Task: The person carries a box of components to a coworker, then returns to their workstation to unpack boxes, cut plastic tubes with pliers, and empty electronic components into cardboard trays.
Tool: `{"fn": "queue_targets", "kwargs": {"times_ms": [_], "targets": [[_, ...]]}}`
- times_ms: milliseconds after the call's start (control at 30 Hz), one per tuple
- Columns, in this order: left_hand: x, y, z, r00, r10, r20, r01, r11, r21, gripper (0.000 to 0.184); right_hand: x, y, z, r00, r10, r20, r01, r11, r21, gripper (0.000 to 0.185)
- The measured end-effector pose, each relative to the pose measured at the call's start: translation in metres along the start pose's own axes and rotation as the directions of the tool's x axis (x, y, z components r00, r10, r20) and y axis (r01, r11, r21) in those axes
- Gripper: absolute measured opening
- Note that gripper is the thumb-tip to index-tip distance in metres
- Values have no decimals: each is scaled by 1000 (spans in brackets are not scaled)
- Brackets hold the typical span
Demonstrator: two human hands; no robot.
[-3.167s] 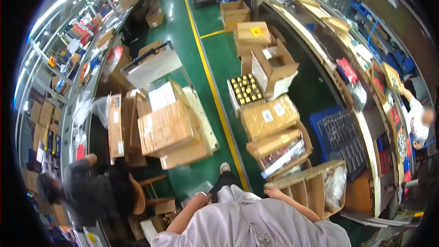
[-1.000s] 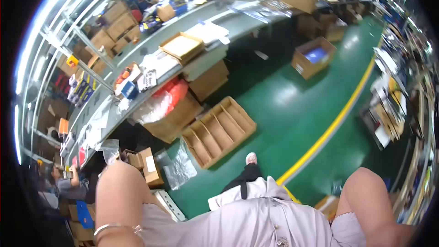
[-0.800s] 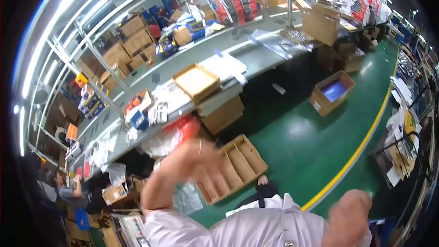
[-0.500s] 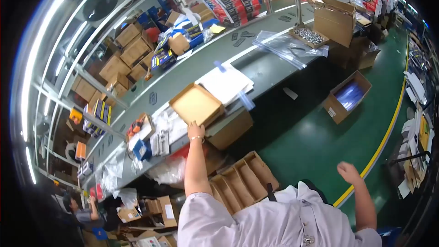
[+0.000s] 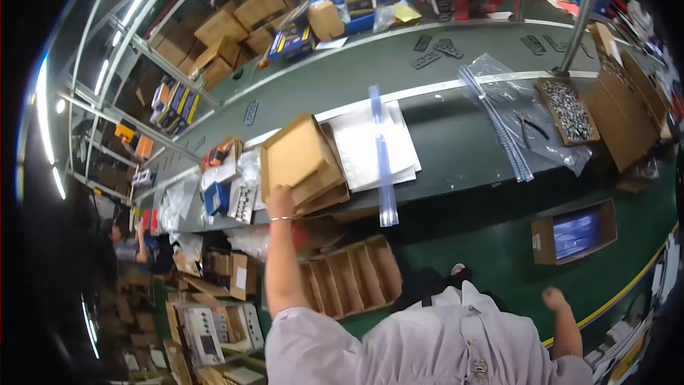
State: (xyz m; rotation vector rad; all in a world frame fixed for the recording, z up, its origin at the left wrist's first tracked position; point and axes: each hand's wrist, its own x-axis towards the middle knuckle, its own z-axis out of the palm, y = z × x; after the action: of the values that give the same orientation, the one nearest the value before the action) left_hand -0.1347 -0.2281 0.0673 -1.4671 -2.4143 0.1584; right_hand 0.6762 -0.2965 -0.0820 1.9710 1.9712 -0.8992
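My left hand [image 5: 280,202] grips the near edge of a shallow cardboard tray [image 5: 296,153] on the bench. The tray sits at a slant, with another cardboard piece [image 5: 324,196] showing under its right side. White sheets [image 5: 360,146] lie just right of it, crossed by a clear plastic strip [image 5: 385,164] that hangs past the bench edge. Away from the bench, my right hand [image 5: 554,299] hangs low at my right side, its fingers curled and nothing visible in them.
The long bench [image 5: 442,117] carries a box of small metal parts [image 5: 568,110], pliers [image 5: 533,127] and plastic strips [image 5: 499,132]. A divided carton [image 5: 353,278] is below the bench on my left. An open box of blue-tinted plastic [image 5: 576,233] sits on the floor at right. Metal posts [image 5: 581,18] rise from the bench.
My view has turned right and come closer to the bench. The tray now lies more slanted, with the piece under it exposed. My left hand is still at its near edge.
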Motion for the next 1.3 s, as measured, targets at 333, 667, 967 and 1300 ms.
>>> {"fn": "queue_targets", "kwargs": {"times_ms": [333, 667, 967, 1300], "targets": [[3, 150, -107, 852, 300, -430, -439, 856, -273, 5, 158, -295, -149, 855, -393, -339, 519, 622, 586, 10], [-14, 323, 10, 739, 632, -231, -654, 592, -471, 25, 198, -358, -150, 912, -190, -363, 409, 498, 765, 9], [-49, 215, 25, 940, -209, 269, 309, 856, -415, 65, 206, -360, -121, 949, -259, -182, 295, 514, 806, 10], [-22, 265, -80, 995, 10, 97, 77, 532, -843, 49, 159, -395, -164, 655, -756, -10, 437, 368, 821, 52]]}}
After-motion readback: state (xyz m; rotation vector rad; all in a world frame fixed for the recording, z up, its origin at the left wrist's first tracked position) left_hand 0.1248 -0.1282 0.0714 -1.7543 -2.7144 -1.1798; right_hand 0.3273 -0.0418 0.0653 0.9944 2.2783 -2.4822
